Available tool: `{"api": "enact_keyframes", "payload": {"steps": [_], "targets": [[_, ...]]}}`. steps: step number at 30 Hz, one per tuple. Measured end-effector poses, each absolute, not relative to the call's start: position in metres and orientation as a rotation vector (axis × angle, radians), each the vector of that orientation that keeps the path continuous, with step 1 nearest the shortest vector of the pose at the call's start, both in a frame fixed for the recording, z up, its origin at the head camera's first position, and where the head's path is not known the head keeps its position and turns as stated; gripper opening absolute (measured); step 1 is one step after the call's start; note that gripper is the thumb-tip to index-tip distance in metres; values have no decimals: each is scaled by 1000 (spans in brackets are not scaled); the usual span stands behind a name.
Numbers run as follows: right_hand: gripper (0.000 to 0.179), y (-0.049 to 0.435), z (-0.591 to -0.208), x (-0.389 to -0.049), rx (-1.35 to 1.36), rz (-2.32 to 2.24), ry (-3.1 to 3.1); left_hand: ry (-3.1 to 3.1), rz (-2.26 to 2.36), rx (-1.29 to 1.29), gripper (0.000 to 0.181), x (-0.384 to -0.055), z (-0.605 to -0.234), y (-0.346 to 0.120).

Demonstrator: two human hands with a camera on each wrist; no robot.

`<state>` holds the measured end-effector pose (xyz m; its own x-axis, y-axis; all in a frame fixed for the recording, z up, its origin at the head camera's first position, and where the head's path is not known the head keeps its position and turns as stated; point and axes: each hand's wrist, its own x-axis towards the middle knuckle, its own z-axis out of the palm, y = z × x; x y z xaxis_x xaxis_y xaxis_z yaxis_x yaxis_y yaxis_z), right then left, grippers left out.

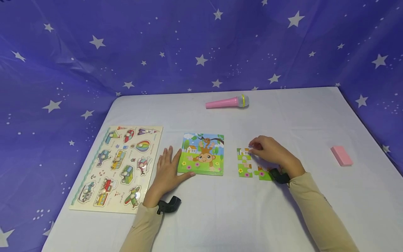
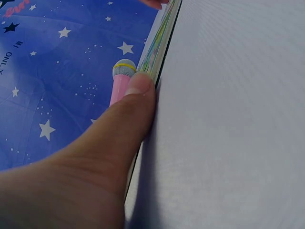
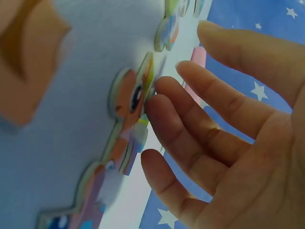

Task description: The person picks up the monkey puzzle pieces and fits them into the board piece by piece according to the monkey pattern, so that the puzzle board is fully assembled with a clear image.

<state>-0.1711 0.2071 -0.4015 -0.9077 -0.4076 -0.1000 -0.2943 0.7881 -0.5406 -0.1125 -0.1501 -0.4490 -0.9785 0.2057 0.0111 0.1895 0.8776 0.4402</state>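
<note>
- Right hand (image 1: pixel 269 151), right of centre in the head view, has loosely bent fingers with no visible grip, its fingertips at the upper loose pieces (image 1: pixel 245 170); whether they touch, I cannot tell.
- Left hand (image 1: pixel 167 173), left of centre, lies spread, thumb against the lower edge of the monkey puzzle (image 1: pixel 204 158) at frame centre.
- Picture board (image 1: pixel 110 176): lower left.
- Pink microphone (image 1: pixel 224 103): upper middle.
- Pink block (image 1: pixel 341 155): far right of the tabletop (image 1: pixel 217 213).

Brd (image 1: pixel 120 204): "Train", "Fighter"; bkdrp (image 2: pixel 59 102): "ONLY"
</note>
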Motion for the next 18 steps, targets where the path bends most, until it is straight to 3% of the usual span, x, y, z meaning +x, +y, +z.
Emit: {"api": "enact_keyframes", "payload": {"steps": [18], "targets": [[36,204,-404,-165,-535,-689,2773,3025,718,332,95,-114,-449,-150]]}}
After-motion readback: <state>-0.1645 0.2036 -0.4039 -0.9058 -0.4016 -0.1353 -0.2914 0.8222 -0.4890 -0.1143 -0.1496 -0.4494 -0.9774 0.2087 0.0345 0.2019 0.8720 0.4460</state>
